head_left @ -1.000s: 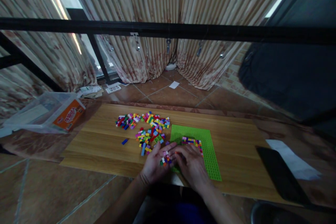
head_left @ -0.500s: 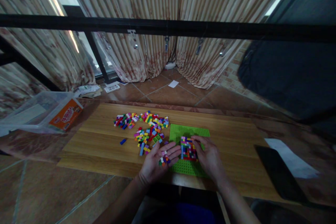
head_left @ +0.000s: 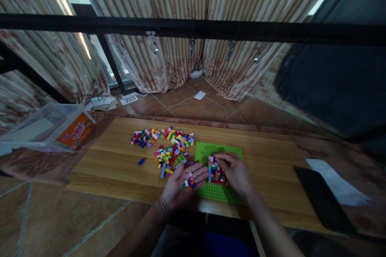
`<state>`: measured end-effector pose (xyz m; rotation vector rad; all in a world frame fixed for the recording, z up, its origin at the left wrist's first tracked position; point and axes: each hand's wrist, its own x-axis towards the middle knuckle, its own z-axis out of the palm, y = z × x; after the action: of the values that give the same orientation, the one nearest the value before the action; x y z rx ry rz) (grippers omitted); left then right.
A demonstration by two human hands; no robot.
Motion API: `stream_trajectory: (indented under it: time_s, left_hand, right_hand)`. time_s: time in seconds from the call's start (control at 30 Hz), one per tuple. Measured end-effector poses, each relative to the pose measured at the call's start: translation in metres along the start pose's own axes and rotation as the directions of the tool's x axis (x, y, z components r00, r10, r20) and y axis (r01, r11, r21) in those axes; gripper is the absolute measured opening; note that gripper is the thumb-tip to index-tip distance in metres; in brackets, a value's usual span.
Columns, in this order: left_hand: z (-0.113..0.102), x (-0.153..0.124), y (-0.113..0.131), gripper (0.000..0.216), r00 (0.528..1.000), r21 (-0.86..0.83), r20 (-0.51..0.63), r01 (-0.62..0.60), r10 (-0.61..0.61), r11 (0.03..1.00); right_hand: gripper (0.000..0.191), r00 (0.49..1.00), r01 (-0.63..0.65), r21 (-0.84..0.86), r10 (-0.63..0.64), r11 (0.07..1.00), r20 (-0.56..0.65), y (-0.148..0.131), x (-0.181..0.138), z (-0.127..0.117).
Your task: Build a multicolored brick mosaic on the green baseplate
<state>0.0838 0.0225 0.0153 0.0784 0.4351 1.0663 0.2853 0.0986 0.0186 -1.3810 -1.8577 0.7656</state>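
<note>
My left hand [head_left: 181, 184] is palm up with its fingers stretched out, bearing several small toy bricks [head_left: 189, 182] in white, pink, orange, green and purple. Its fingertips reach the left side of a multicoloured block of bricks [head_left: 214, 173], which is built up on a green studded baseplate [head_left: 217, 195]. Over the right part of that block, my right hand [head_left: 237, 172] has thumb and fingers pinched together near its upper edge. Whatever the pinch holds is too small or hidden to make out. The right hand covers part of the block and baseplate.
Piles of loose bricks [head_left: 176, 138] lie left of the baseplate on the wooden table [head_left: 265, 160], with a single blue brick [head_left: 141, 161] apart. A clear plastic box [head_left: 45, 128] stands at far left. A black flat object [head_left: 322, 196] and white paper [head_left: 336, 180] are at right.
My right hand has shifted slightly up and left over the brick block, its fingers drawn closer together. The left hand with its bricks stays nearly still.
</note>
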Motion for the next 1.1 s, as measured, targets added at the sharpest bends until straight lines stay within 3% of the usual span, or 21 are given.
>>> stream_trajectory:
  time_s: [0.23,0.43,0.57,0.73,1.1]
  left_hand:
    - [0.001,0.0,0.0,0.053,1.0,-0.001,0.008,0.003,-0.003,1.0]
    - [0.0,0.0,-0.001,0.053,1.0,-0.002,0.006,-0.008,0.008,1.0]
    - [-0.001,0.001,-0.002,0.054,1.0,0.012,0.021,-0.009,0.009,1.0]
    - [-0.002,0.001,-0.001,0.054,1.0,0.016,0.031,-0.007,0.006,1.0]
    - [0.0,0.001,-0.001,0.054,1.0,0.019,-0.001,0.005,-0.005,1.0]
  right_hand:
    - [0.026,0.999,-0.039,0.061,0.041,0.997,-0.021,0.001,0.0,0.0]
    - [0.025,0.986,0.166,-0.096,-0.168,0.981,-0.012,-0.001,0.001,-0.004]
    - [0.024,0.953,0.302,-0.186,-0.304,0.935,0.017,0.001,0.004,-0.005]
    - [0.028,0.897,0.442,-0.182,-0.43,0.878,0.103,0.003,0.008,-0.01]
    - [0.03,0.824,0.535,-0.136,-0.48,0.834,0.3,-0.003,0.022,-0.02]
